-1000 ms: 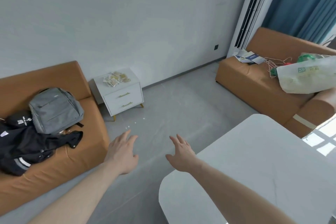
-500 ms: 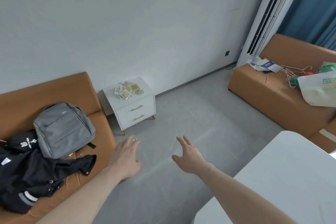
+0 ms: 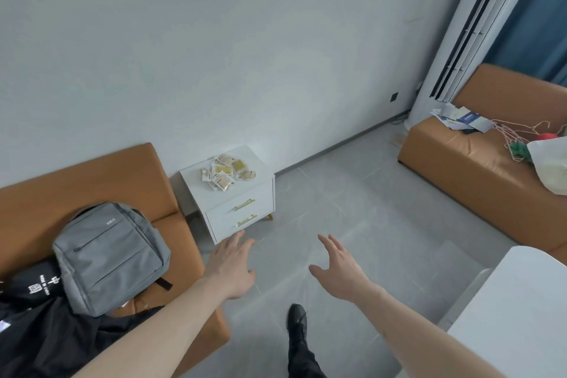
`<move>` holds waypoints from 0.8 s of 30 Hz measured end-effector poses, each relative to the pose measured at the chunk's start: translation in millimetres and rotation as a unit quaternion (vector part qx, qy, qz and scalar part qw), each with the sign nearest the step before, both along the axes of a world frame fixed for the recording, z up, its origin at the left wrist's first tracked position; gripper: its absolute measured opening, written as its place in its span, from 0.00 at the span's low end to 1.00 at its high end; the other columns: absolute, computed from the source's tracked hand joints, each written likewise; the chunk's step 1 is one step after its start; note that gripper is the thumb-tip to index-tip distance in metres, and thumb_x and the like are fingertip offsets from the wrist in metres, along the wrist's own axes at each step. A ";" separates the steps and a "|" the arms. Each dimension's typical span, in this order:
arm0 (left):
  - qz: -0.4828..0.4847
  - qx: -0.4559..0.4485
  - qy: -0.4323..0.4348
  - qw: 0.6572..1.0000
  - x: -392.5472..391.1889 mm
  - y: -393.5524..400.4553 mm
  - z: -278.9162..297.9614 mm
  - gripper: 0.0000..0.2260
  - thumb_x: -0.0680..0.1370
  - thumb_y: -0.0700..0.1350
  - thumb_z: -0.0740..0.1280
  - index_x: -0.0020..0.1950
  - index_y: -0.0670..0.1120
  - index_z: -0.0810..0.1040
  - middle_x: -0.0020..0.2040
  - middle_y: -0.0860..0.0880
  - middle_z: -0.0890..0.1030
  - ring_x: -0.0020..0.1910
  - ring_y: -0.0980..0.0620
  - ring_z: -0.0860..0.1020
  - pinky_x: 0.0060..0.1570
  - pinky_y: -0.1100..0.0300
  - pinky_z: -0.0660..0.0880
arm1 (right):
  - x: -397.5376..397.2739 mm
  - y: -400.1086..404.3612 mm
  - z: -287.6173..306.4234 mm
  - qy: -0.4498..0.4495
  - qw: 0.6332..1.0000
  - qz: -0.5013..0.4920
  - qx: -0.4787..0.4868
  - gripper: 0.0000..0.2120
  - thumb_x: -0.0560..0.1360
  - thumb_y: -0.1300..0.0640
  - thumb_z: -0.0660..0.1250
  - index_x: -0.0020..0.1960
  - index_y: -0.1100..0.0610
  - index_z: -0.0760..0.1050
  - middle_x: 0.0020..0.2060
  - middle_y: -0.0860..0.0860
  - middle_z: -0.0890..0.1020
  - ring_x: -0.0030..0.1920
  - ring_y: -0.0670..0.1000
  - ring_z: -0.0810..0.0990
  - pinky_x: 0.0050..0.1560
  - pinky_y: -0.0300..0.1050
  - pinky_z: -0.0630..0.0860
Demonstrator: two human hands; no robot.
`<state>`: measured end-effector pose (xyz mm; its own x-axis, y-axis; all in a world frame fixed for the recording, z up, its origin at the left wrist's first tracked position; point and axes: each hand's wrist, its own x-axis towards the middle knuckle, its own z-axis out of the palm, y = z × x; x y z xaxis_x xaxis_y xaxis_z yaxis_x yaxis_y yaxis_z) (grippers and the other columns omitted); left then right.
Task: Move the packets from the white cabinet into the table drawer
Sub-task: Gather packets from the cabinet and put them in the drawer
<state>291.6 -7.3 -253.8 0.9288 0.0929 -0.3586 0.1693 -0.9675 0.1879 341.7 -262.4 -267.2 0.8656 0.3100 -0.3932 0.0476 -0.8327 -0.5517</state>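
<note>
Nothing moved yet — all the packets (image 3: 227, 173) lie on the white cabinet (image 3: 228, 193), far left. My left hand (image 3: 232, 267) and right hand (image 3: 340, 271) reach out, fingers spread, empty — the table (image 3: 515, 310) sits near right.

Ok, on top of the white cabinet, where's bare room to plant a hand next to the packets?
The packets crowd the middle and back of the white cabinet top. Bare strips run along the front edge above the upper drawer and at the left end beside the orange sofa. Both hands, left and right, are open and hold nothing.
</note>
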 end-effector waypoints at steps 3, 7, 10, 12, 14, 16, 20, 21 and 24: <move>0.012 -0.001 0.005 1.000 42.5 18.1 -10.0 0.32 0.78 0.51 0.64 0.81 0.52 0.58 0.83 0.48 0.52 0.81 0.44 0.56 0.78 0.51 0.56 | 42.5 16.6 -9.4 0.011 1.000 0.005 0.003 0.38 0.80 0.46 0.65 0.84 0.49 0.49 0.84 0.50 0.50 0.82 0.55 0.54 0.79 0.51 0.58; 0.034 -0.003 0.023 0.999 103.2 44.0 -23.2 0.32 0.78 0.50 0.65 0.81 0.52 0.59 0.82 0.48 0.54 0.80 0.44 0.58 0.77 0.51 0.58 | 108.1 34.9 -24.4 0.029 0.999 0.017 0.000 0.38 0.81 0.46 0.64 0.84 0.49 0.49 0.84 0.49 0.50 0.82 0.55 0.54 0.79 0.51 0.57; 0.059 0.003 0.038 0.998 143.4 64.6 -26.2 0.31 0.78 0.51 0.65 0.81 0.52 0.60 0.82 0.49 0.56 0.78 0.45 0.60 0.76 0.51 0.62 | 158.0 46.3 -28.6 0.047 0.998 0.033 -0.013 0.38 0.81 0.46 0.64 0.84 0.49 0.49 0.83 0.50 0.50 0.82 0.55 0.54 0.79 0.50 0.57; 0.077 -0.002 0.033 0.996 168.3 75.2 -27.0 0.31 0.78 0.50 0.64 0.80 0.53 0.61 0.82 0.49 0.56 0.78 0.46 0.61 0.74 0.52 0.64 | 194.0 55.3 -29.9 0.044 0.998 0.046 -0.012 0.38 0.81 0.46 0.64 0.84 0.50 0.50 0.83 0.51 0.51 0.82 0.55 0.54 0.79 0.49 0.57; 0.094 -0.006 0.028 0.995 193.4 85.5 -29.8 0.30 0.78 0.50 0.64 0.80 0.53 0.61 0.82 0.50 0.56 0.77 0.46 0.62 0.73 0.53 0.65 | 234.1 66.0 -32.7 0.032 0.997 0.061 -0.021 0.37 0.81 0.46 0.64 0.84 0.51 0.51 0.83 0.52 0.52 0.82 0.55 0.56 0.79 0.48 0.57; 0.113 -0.009 0.041 0.993 206.2 97.2 -31.8 0.30 0.78 0.50 0.64 0.80 0.53 0.62 0.82 0.50 0.56 0.77 0.46 0.63 0.72 0.53 0.66 | 263.9 78.3 -36.7 0.041 0.995 0.078 -0.050 0.37 0.80 0.46 0.64 0.84 0.52 0.51 0.83 0.53 0.53 0.81 0.56 0.57 0.78 0.47 0.58; 0.147 -0.024 0.029 0.988 229.2 122.5 -41.2 0.29 0.78 0.50 0.63 0.79 0.53 0.63 0.81 0.52 0.58 0.75 0.47 0.64 0.70 0.55 0.67 | 304.4 112.2 -44.7 0.045 0.992 0.106 -0.044 0.37 0.80 0.46 0.64 0.84 0.52 0.51 0.83 0.53 0.53 0.82 0.55 0.56 0.79 0.46 0.57; 0.157 -0.024 0.033 0.987 236.9 130.8 -43.1 0.28 0.78 0.50 0.63 0.79 0.53 0.62 0.81 0.52 0.57 0.76 0.46 0.64 0.70 0.55 0.66 | 315.4 120.8 -46.2 0.047 0.991 0.114 -0.050 0.38 0.80 0.46 0.64 0.84 0.51 0.51 0.83 0.53 0.53 0.82 0.55 0.56 0.79 0.47 0.57; 0.175 -0.024 0.058 0.983 257.4 155.7 -49.7 0.29 0.79 0.51 0.62 0.80 0.53 0.61 0.82 0.50 0.55 0.79 0.45 0.60 0.74 0.53 0.62 | 344.0 145.9 -53.3 0.055 0.989 0.128 -0.052 0.37 0.80 0.47 0.65 0.83 0.50 0.52 0.83 0.53 0.55 0.81 0.56 0.57 0.79 0.47 0.57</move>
<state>549.1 148.4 -303.5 0.7956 0.3800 -0.4719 0.5135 -0.8363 0.1922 685.8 -116.6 -320.5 0.7144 0.4662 -0.5217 0.2081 -0.8535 -0.4777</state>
